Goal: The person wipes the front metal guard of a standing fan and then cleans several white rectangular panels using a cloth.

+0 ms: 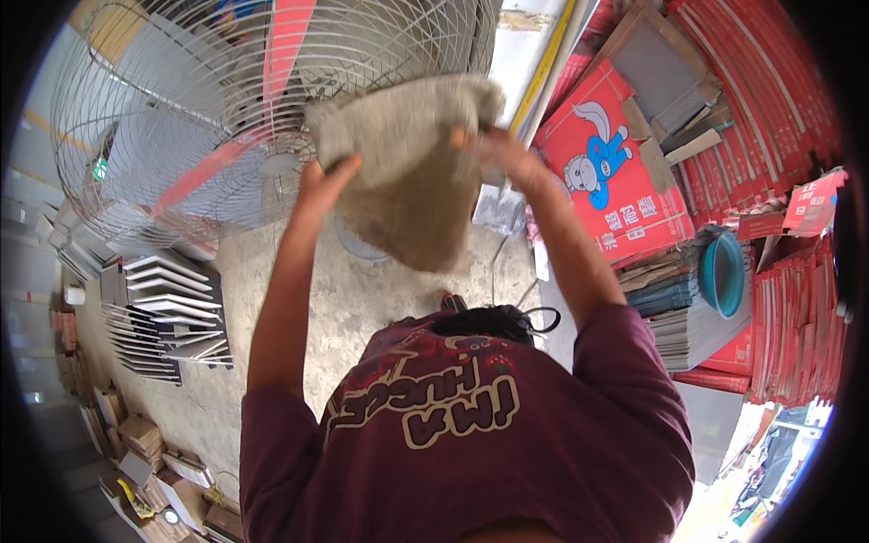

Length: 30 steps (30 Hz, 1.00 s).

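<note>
A brown cloth (407, 172) is being gripped at opposite sides by the left hand (324, 185) and the right hand (507, 158), held apart; the right grip's exact placement is being obscured by blur. Beyond the left hand, a caged fan (282, 165) is being partly overlapped.

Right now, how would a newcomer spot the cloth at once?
Find the big wire-caged fan at upper left. Overlapping its right side in view, the left hand and right hand hold up the cloth. It is limp, grey-brown and darker below, unlike the fan's red blades.
</note>
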Tool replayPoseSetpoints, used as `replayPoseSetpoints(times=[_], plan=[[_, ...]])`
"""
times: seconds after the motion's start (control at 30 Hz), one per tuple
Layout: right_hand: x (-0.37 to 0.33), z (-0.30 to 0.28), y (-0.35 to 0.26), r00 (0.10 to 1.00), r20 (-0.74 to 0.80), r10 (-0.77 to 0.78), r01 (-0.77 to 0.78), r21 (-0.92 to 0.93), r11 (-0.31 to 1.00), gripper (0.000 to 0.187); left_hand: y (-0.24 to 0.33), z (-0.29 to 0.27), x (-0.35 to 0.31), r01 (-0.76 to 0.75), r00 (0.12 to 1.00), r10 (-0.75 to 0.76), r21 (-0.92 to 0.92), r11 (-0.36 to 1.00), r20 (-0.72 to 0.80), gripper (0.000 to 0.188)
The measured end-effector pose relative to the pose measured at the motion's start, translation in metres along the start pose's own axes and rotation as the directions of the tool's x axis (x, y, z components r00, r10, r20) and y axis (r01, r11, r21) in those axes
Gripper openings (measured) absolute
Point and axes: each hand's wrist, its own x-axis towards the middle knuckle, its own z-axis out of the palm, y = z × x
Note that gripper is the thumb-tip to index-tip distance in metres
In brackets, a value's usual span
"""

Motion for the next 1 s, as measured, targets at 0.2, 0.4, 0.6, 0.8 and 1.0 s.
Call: replayPoseSetpoints(times=[0.2, 0.4, 0.6, 0.8, 1.0], plan=[[-0.031, 0.006, 0.069, 0.941, -0.053, 0.333, -0.337, -0.140, 0.931, 0.058, -0.054, 0.001, -0.027, 0.191, 0.981, -0.192, 0.102, 0.976, 0.001, 0.060], [-0.041, -0.010, 0.065, 0.959, -0.016, 0.283, -0.249, -0.527, 0.813, 0.093, -0.041, 0.008, -0.037, 0.060, 0.947, -0.149, 0.298, 0.953, 0.286, 0.069], [-0.067, 0.000, 0.046, 0.977, 0.214, -0.022, 0.163, -0.669, 0.725, 0.039, -0.004, 0.022, -0.059, -0.334, 0.916, 0.032, 0.717, 0.612, 0.400, 0.028], [-0.062, -0.005, 0.008, 0.926, 0.025, -0.376, 0.256, -0.774, 0.579, 0.014, 0.035, 0.027, -0.058, -0.408, 0.909, 0.283, 0.793, 0.453, 0.306, 0.018], [-0.030, -0.015, -0.067, 0.757, -0.231, -0.611, 0.150, -0.849, 0.506, 0.018, 0.127, 0.027, -0.043, -0.426, 0.749, 0.630, 0.877, 0.221, 0.205, 0.018]])
